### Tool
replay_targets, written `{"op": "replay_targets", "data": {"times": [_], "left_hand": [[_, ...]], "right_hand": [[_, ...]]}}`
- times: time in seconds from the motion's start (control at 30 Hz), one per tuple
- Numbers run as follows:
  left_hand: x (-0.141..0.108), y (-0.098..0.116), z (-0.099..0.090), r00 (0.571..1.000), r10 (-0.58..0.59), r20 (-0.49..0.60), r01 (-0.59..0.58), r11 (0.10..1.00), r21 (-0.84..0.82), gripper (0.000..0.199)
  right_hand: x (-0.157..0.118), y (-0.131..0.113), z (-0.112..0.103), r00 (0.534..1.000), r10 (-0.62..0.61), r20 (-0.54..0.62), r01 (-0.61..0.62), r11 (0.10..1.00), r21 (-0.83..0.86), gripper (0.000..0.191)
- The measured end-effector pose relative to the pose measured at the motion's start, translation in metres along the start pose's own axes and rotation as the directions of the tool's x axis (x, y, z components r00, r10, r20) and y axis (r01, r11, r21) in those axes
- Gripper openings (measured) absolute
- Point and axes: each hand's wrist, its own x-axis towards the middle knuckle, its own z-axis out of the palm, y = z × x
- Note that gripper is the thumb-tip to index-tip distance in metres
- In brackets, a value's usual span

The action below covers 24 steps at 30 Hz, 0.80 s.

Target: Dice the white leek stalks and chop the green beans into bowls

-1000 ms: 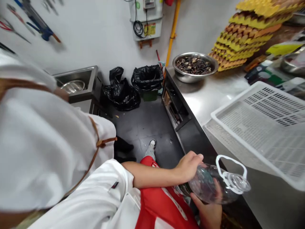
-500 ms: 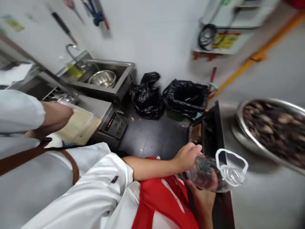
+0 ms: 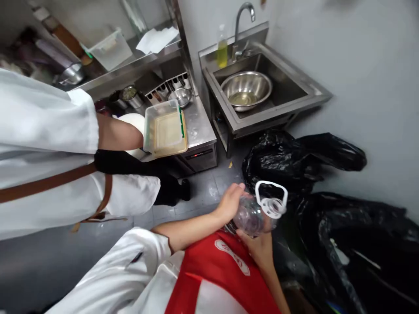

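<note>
A clear plastic jug (image 3: 252,214) with a white handle ring and an open neck lies tilted between both my hands, just in front of my red apron. My left hand (image 3: 230,203) grips its upper side. My right hand (image 3: 258,246) cups it from underneath. The jug's neck points toward the black bin bags (image 3: 294,159) at the right. A larger bin lined with black plastic (image 3: 356,248) stands directly to the right of the jug.
A co-worker in white with a brown apron strap stands at the left, holding a clear plastic container (image 3: 165,130). Behind is a steel sink (image 3: 296,93) with a metal bowl (image 3: 246,88), and a steel counter (image 3: 196,126) with pots.
My view has swung left, from the steel counter with the white basket and egg trays toward the sink and bin bags. Both hands still hold the jug the same way.
</note>
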Motion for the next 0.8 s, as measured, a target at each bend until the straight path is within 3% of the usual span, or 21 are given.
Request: {"op": "replay_targets", "data": {"times": [0.1, 0.2, 0.43, 0.63, 0.8], "left_hand": [[0.030, 0.021, 0.022, 0.985, 0.015, -0.174, -0.034, 0.994, -0.108, 0.041], [0.051, 0.039, 0.039, 0.959, 0.031, -0.280, -0.100, 0.966, -0.237, 0.041], [0.090, 0.058, 0.058, 0.883, -0.019, -0.468, -0.166, 0.922, -0.349, 0.043], [0.123, 0.078, 0.039, 0.835, -0.051, -0.548, -0.208, 0.893, -0.399, 0.041], [0.153, 0.107, 0.008, 0.849, -0.022, -0.527, -0.252, 0.861, -0.442, 0.044]], "right_hand": [[0.063, -0.019, -0.020, 0.987, 0.010, 0.163, -0.016, 0.999, 0.033, 0.089], [0.111, -0.032, -0.035, 0.953, -0.004, 0.302, -0.013, 0.998, 0.054, 0.089], [0.177, -0.026, -0.048, 0.878, -0.009, 0.478, -0.029, 0.997, 0.071, 0.089], [0.228, -0.052, -0.022, 0.841, 0.005, 0.541, -0.005, 1.000, -0.002, 0.084], [0.264, -0.075, 0.015, 0.848, -0.005, 0.530, 0.071, 0.992, -0.103, 0.087]]}}
